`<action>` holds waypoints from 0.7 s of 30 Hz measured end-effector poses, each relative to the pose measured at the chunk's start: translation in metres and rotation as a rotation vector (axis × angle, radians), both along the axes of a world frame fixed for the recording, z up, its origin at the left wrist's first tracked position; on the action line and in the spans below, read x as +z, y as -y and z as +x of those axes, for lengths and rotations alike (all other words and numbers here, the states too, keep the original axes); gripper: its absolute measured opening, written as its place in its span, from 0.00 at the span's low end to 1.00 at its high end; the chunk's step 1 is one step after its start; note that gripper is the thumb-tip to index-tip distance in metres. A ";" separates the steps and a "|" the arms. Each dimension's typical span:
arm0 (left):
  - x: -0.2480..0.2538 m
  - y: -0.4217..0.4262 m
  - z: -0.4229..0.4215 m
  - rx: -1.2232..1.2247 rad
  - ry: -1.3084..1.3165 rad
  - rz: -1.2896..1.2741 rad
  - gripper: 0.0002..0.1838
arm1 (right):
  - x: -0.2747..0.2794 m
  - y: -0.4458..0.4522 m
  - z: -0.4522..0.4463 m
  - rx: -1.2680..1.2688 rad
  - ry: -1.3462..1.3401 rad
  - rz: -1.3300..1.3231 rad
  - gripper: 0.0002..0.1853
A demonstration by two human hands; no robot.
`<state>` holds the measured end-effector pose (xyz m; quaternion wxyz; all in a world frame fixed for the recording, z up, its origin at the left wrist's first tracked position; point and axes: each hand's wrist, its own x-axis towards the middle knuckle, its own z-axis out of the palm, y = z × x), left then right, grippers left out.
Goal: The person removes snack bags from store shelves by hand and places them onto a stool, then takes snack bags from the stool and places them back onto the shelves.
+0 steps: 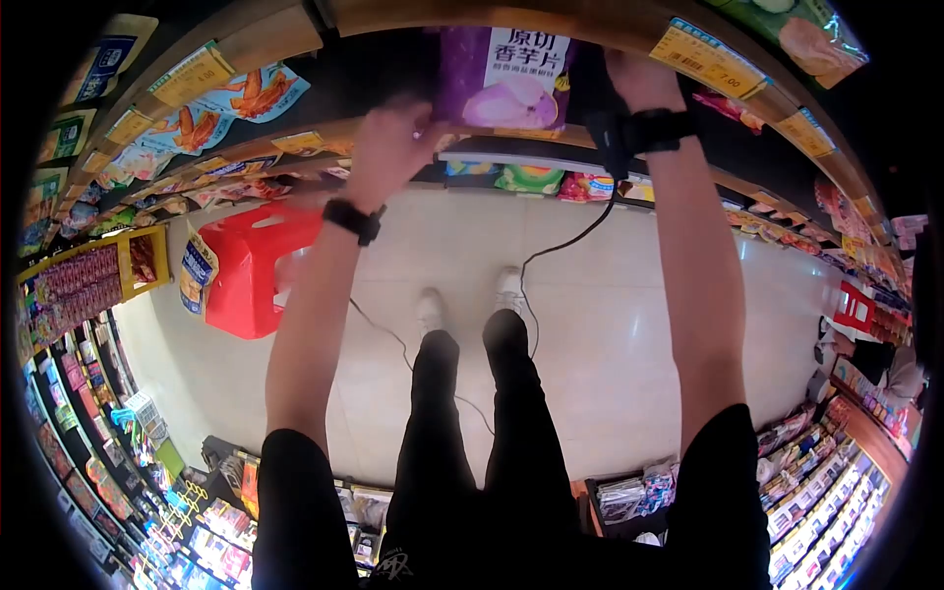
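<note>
A purple snack bag (506,84) with a white label stands upright on the dark shelf in front of me. My left hand (391,147) is just left of the bag, at the shelf edge; it is blurred, and whether its fingers touch the bag cannot be made out. On the bag's right side, my right hand (644,79) reaches into the shelf, its fingers mostly hidden in shadow and behind the shelf edge above. Each wrist wears a black band, and a cable hangs from the right one.
A red plastic stool (251,270) stands on the floor to the left, with a blue packet (197,270) beside it. Price tags (713,59) line the shelf edges. At the far right is another person (870,359). Cables cross the floor near my feet.
</note>
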<state>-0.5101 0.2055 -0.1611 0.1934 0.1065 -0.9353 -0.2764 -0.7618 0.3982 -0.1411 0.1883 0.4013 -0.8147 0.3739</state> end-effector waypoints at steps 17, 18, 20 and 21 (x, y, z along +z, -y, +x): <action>-0.006 0.021 -0.063 0.164 0.376 -0.076 0.18 | -0.022 -0.012 -0.042 -0.145 0.023 0.126 0.21; -0.004 0.023 -0.060 0.119 0.435 -0.030 0.17 | -0.018 -0.016 -0.040 -0.127 0.139 0.027 0.20; -0.001 0.026 -0.055 0.043 0.449 0.052 0.18 | -0.012 -0.017 -0.037 -0.091 0.321 -0.142 0.19; 0.000 0.025 -0.051 0.008 0.461 0.094 0.18 | -0.010 -0.018 -0.033 -0.068 0.431 -0.247 0.19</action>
